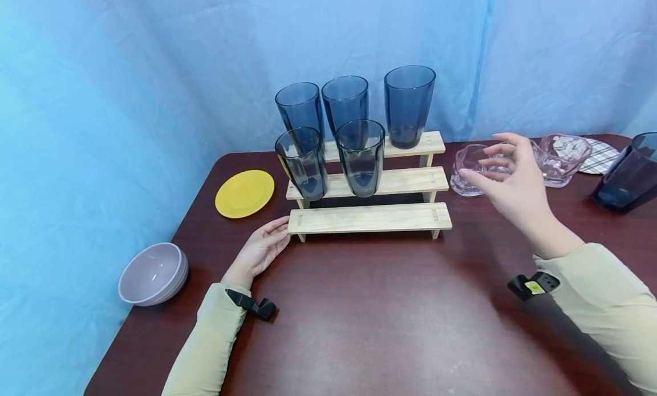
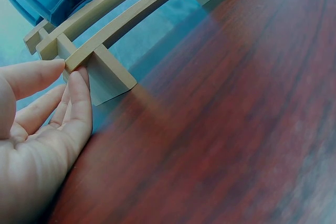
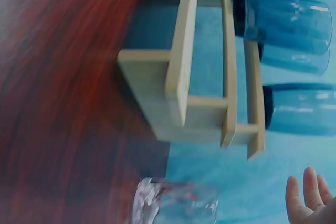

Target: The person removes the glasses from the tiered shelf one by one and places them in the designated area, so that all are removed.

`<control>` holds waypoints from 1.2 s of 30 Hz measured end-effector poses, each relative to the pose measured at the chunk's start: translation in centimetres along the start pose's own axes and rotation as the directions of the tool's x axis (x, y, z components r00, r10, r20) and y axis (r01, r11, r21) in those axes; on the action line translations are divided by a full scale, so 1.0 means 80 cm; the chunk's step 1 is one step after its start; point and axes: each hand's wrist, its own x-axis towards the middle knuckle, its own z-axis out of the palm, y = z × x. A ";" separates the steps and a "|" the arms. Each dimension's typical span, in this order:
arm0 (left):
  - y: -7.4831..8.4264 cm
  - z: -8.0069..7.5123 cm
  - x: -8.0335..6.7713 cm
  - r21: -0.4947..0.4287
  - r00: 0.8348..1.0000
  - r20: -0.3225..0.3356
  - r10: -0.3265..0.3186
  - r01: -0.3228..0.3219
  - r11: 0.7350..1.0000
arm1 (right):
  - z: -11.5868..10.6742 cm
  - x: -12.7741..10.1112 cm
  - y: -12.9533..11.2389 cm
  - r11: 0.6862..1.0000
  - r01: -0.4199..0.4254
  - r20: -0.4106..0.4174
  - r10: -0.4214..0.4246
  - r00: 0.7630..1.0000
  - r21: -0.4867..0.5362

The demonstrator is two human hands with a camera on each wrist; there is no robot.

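Stepped rack [image 1: 369, 218], five blue glasses; clear bowl [image 1: 469, 169] beside it.
Left hand [image 1: 260, 249] lies flat, fingers straight, tips touching the bottom step's left end, seemingly to steady the rack. Right hand [image 1: 510, 182] hovers at the bowl, fingers spread and loosely curved, holding nothing. Glasses fill the upper steps; the bottom one is bare.

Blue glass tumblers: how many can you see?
6: three on the rack's top step, two on the middle step, one on the table at far right, partly cut off.
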 end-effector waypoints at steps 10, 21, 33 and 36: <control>-0.001 0.000 0.002 0.014 1.000 -0.010 0.007 -0.007 1.000 | 0.033 0.010 -0.028 1.000 -0.006 0.138 0.010 0.990 -0.028; -0.001 0.000 0.001 0.030 1.000 -0.005 0.002 -0.002 1.000 | 0.068 0.021 -0.055 0.999 -0.032 0.265 0.026 0.964 0.015; -0.001 0.000 -0.001 0.043 1.000 0.008 0.012 -0.013 0.999 | 0.107 0.030 -0.064 0.998 -0.031 0.361 0.006 0.932 0.063; 0.000 0.001 -0.001 0.044 1.000 0.009 0.008 -0.009 0.999 | 0.114 0.031 -0.065 0.998 -0.028 0.373 0.005 0.928 0.058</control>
